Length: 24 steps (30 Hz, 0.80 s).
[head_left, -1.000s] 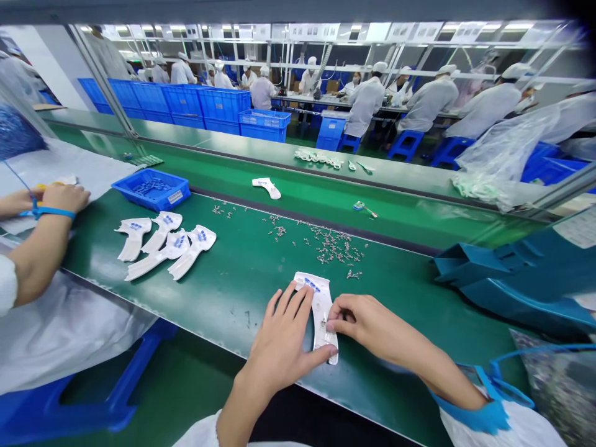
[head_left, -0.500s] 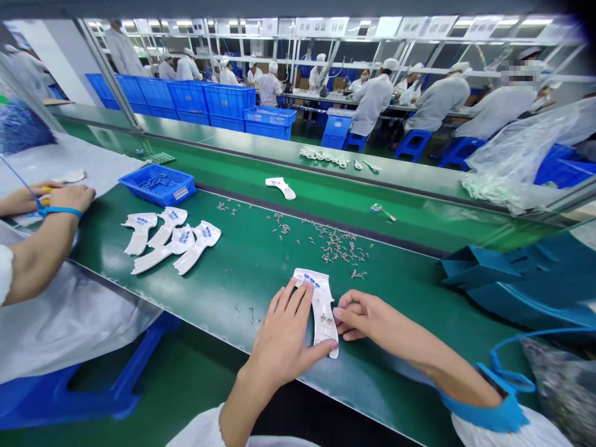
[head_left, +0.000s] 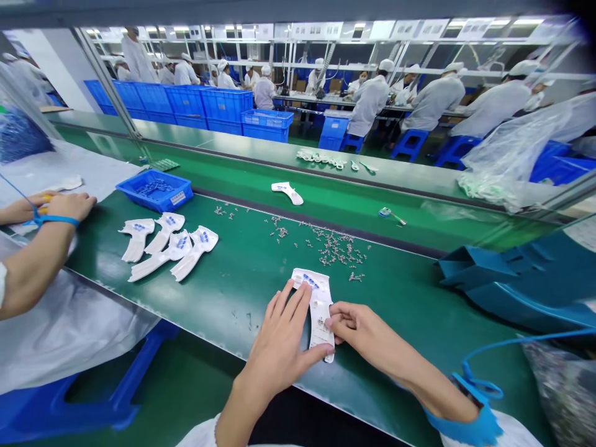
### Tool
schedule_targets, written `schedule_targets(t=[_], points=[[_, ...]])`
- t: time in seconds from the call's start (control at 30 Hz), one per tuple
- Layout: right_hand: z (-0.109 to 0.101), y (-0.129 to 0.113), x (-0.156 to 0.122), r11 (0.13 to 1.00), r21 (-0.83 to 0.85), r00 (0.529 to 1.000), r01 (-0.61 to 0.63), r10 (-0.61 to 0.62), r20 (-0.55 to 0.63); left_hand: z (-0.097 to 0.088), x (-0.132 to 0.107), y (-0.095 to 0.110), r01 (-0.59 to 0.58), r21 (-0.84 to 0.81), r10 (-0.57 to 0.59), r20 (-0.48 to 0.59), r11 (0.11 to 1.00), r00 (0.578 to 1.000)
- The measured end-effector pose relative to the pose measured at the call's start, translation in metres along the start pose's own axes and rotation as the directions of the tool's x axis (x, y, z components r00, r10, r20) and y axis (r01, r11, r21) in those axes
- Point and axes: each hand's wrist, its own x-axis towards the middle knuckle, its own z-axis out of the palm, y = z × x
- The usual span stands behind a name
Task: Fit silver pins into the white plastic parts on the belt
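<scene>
A white plastic handle shell half [head_left: 321,304] lies on the green bench, hollow side up, with blue parts at its wide end and small metal bits midway down. My left hand [head_left: 279,344] rests on it, fingers stretched out near the wide end and thumb across the narrow end. At the shell's right edge, my right hand [head_left: 351,323] has thumb and forefinger pinched together over the metal bits. Whatever is between those fingertips is hidden. Many tiny metal pieces [head_left: 338,248] lie scattered just beyond the shell.
Several similar shells [head_left: 198,251] lie to the left beside a blue tray [head_left: 158,192] of small parts. Another shell [head_left: 287,192] sits on the green conveyor [head_left: 223,174]. A co-worker's hand [head_left: 74,205] is at far left. Teal bins [head_left: 512,267] stand at right.
My right hand has moved slightly left, its fingertips now over the shell's edge. My left hand stays on the shell. The shell on the conveyor has shifted right.
</scene>
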Motion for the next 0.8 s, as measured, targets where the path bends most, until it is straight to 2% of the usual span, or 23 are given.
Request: schedule_targets(t=[0.07,0.13,0.17,0.23,0.27,0.3,0.4,0.47,0.53,0.6,0.67,0.73,0.8], points=[[-0.004,-0.004,0.006,0.996,0.084,0.999,-0.027,0.026,0.020,-0.003,-0.001,0.002,0.036,-0.029,-0.037,-0.031,0.999,0.999],[-0.017,-0.007,0.020,0.982,0.180,0.999,-0.049,0.046,0.016,-0.006,-0.004,0.001,0.093,-0.054,-0.099,-0.113,0.994,0.989],[-0.029,-0.008,0.031,0.977,0.208,0.999,-0.037,0.041,-0.012,-0.008,-0.006,-0.002,0.127,-0.055,-0.134,-0.170,0.990,0.976],[-0.059,-0.012,0.059,0.982,0.180,0.989,0.056,-0.030,-0.143,-0.015,-0.010,-0.017,0.197,-0.013,-0.191,-0.300,0.980,0.935],[-0.077,-0.014,0.075,0.986,0.117,0.969,0.118,-0.089,-0.231,-0.021,-0.012,-0.029,0.232,0.030,-0.205,-0.365,0.972,0.908],[-0.096,-0.015,0.090,0.984,0.023,0.929,0.176,-0.159,-0.334,-0.028,-0.014,-0.042,0.270,0.083,-0.210,-0.427,0.959,0.880],[-0.142,-0.012,0.120,0.971,-0.099,0.829,0.218,-0.238,-0.506,-0.058,-0.016,-0.084,0.451,0.227,-0.250,-0.584,0.863,0.773],[-0.159,0.000,0.123,0.956,-0.213,0.769,0.201,-0.288,-0.570,-0.077,-0.016,-0.107,0.610,0.294,-0.322,-0.641,0.736,0.697],[-0.162,0.017,0.115,0.919,-0.350,0.744,0.182,-0.361,-0.562,-0.090,-0.015,-0.124,0.688,0.351,-0.362,-0.651,0.635,0.667],[-0.157,0.036,0.102,0.861,-0.476,0.755,0.181,-0.432,-0.494,-0.094,-0.015,-0.134,0.701,0.391,-0.389,-0.624,0.596,0.678],[-0.151,0.051,0.090,0.797,-0.576,0.768,0.183,-0.481,-0.423,-0.090,-0.017,-0.138,0.682,0.408,-0.412,-0.573,0.606,0.709],[-0.149,0.059,0.082,0.744,-0.648,0.770,0.162,-0.506,-0.388,-0.080,-0.020,-0.134,0.646,0.412,-0.414,-0.523,0.643,0.746],[-0.151,0.062,0.077,0.705,-0.699,0.769,0.119,-0.510,-0.384,-0.065,-0.023,-0.119,0.581,0.413,-0.369,-0.488,0.701,0.791]])
